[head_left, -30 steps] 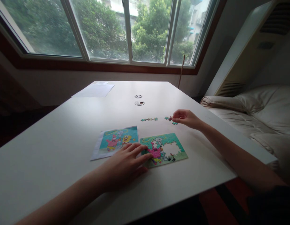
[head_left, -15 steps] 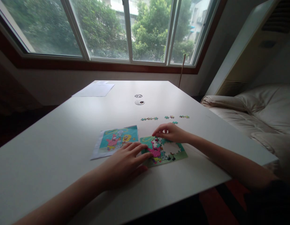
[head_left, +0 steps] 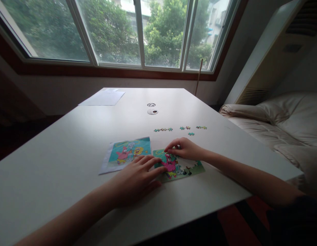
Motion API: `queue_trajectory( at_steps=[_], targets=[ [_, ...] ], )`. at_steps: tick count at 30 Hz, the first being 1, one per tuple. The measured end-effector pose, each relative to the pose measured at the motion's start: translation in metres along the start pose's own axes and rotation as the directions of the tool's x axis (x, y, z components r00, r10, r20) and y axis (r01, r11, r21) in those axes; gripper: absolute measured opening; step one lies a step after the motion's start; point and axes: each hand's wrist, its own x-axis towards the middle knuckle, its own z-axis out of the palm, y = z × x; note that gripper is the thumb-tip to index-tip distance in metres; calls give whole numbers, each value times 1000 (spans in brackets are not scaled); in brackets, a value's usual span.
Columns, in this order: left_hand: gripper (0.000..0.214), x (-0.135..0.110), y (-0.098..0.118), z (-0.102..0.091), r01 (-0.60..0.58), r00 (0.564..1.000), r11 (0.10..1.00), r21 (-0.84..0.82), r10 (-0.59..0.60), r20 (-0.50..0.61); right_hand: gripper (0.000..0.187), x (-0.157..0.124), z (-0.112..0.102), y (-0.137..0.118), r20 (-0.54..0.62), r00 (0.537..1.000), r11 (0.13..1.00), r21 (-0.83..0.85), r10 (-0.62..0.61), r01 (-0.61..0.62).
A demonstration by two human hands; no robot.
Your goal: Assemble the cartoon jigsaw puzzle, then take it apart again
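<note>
A small jigsaw puzzle (head_left: pixel 171 171) with a pink starfish figure lies partly assembled on the white table, with a gap in its right half. My left hand (head_left: pixel 139 172) rests flat with its fingers apart, thumb and fingertips on the puzzle's left side. Over the upper part, my right hand (head_left: pixel 185 148) is closed in a pinch, its fingertips at a puzzle piece (head_left: pixel 168 154) by the starfish's head. Those fingers mostly cover the piece, and the hand hides part of the gap. Left of the puzzle lies a picture sheet (head_left: pixel 124 153) with matching cartoon figures, partly under my left hand.
Several loose puzzle pieces (head_left: pixel 170 129) form a row beyond the puzzle, with more pieces (head_left: pixel 191 134) just nearer. Two round discs (head_left: pixel 152 112) lie farther back. White paper (head_left: pixel 103 98) is at the table's far left. A sofa (head_left: pixel 253 116) stands to the right.
My right hand has moved slightly left and down over the puzzle. The white gap at the starfish's head now looks mostly filled. My left hand has stayed in place.
</note>
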Motion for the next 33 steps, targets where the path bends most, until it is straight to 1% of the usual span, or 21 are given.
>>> queue_trajectory(
  at_steps=[2,6,8,13,16,19,22,25,28,31,33],
  targets=[
    [37,-1,0,0,-5,1000,1000,4,5,-12,16,0,1,-2,-32,999,999,-32,-19,18],
    [37,-1,-1,1,-13,1000,1000,5,13,-21,8,-2,5,-5,-105,989,986,-142,-107,91],
    [37,-1,-1,1,-11,1000,1000,-1,11,-16,10,-3,6,-5,-127,984,977,-191,-125,99],
    [37,0,0,0,-3,1000,1000,-8,3,7,17,-3,5,-3,-137,988,978,-203,-71,42],
    [36,0,0,1,-7,1000,1000,-1,7,-3,18,-2,5,-4,-133,990,980,-197,-47,20],
    [36,-1,-1,1,-11,1000,1000,0,11,-17,18,-3,5,-4,-142,989,980,-196,-43,15],
    [37,-1,-2,2,-14,1000,1000,4,14,-20,11,-2,3,-3,-154,987,979,-203,-52,20],
    [38,-1,-2,0,-15,1000,1000,2,15,-7,6,-3,-8,1,-166,985,978,-208,-53,18],
    [36,-2,-4,-2,-5,1000,1000,-1,5,8,8,-8,-31,10,-127,992,972,-233,-19,-11],
    [35,-2,-6,-4,14,1000,1000,10,-14,14,11,-19,-55,20,-4,998,959,-274,68,-66],
    [34,-2,-8,-5,20,1000,1000,23,-21,11,14,-26,-68,26,107,983,950,-293,146,-109]
  ],
)
